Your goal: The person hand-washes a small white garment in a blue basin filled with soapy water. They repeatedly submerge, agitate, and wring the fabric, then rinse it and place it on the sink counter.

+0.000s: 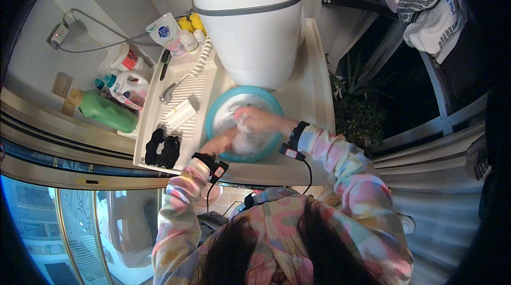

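Observation:
A round turquoise basin [210,122] holds cloudy water with white suds [248,144]. Both of my hands are inside it. My right hand [258,120] reaches in from the right, its fingers bent near the middle of the basin among foam. Lower on the left side, my left hand [224,140] dips in with its fingertips hidden by suds. Something whitish lies between the two hands; whether it is cloth or only foam cannot be made out. Left of the basin, a pale bar, probably laundry soap [181,114], rests on the ribbed washboard.
The cream sink [315,97] carries a tall white appliance [255,33] behind the basin. A shower handset [168,94] with coiled hose, a dark-handled brush [165,64] and black fabric items [162,148] lie left. Detergent bottles [107,111] line the left wall; plants [357,113] stand right.

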Tool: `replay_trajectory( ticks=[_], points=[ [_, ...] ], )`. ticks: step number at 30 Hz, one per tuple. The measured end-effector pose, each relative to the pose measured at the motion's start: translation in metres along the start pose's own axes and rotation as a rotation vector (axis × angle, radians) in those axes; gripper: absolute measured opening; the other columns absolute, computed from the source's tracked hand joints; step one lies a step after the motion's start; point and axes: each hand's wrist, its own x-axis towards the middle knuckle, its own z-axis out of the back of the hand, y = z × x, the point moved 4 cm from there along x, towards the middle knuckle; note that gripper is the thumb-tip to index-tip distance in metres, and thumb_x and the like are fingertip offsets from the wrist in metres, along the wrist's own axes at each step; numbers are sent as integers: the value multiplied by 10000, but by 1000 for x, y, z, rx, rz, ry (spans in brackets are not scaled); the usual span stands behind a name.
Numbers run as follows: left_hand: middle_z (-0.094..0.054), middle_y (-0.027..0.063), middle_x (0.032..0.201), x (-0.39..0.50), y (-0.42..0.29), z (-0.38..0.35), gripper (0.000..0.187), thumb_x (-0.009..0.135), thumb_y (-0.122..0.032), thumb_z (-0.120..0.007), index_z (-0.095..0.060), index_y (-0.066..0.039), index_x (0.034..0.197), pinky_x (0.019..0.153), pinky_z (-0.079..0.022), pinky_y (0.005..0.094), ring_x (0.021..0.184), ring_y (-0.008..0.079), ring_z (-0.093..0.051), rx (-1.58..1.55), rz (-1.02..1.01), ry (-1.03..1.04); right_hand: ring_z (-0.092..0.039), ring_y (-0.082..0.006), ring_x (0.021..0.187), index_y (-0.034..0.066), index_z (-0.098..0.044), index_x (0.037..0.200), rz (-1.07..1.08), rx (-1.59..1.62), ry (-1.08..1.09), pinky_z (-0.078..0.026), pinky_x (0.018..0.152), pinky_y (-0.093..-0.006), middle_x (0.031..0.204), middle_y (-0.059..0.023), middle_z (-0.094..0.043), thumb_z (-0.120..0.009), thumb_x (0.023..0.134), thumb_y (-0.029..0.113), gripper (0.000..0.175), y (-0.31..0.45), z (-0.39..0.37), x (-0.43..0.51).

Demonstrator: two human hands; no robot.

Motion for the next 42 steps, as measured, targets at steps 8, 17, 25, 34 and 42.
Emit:
replay_trajectory(
  ticks=[8, 17, 25, 34, 42],
  points=[
    [-643, 32, 983, -17, -74, -34, 483, 869, -551, -410, -575, -146, 1072, 674, -507, 377, 838, 218, -621, -1060, -130, -123, -610, -235, 612, -28, -618, 880, 145, 180, -431, -476, 550, -364, 715, -136, -630, -568, 847, 291, 326, 51, -1, 9],
    [-631, 43, 937, 19, -50, -34, 399, 915, -485, -403, -560, -130, 1007, 638, -494, 360, 827, 222, -609, -1062, -145, -336, -597, -436, 660, -27, -632, 679, 145, -398, -703, -473, 656, -512, 688, -254, -607, -489, 840, 321, 410, 36, -14, 5],
    [-615, 62, 841, 29, -14, -15, 411, 921, -443, -419, -563, -81, 1050, 385, -434, 319, 550, 189, -570, -731, -151, -288, -621, -420, 694, -15, -651, 740, 327, -730, -573, -490, 672, -514, 784, -246, -637, -498, 841, 323, 384, -5, -18, 22],
    [-613, 69, 846, -13, -12, -6, 349, 859, -304, -624, -571, -36, 1075, 508, -470, 292, 659, 140, -554, 325, -249, 22, -629, -359, 855, 39, -674, 852, 163, -1199, 94, -501, 760, -452, 856, -203, -642, -579, 786, 177, 180, -95, -11, 20],
    [-596, 129, 1174, 9, 7, -2, 512, 919, -390, -506, -467, -65, 1314, 893, -427, 369, 993, 247, -558, 625, -168, 34, -612, -349, 986, -10, -662, 959, -127, -1226, 131, -494, 823, -444, 953, -219, -643, -590, 778, 92, 220, -70, -23, 3]
  ],
)
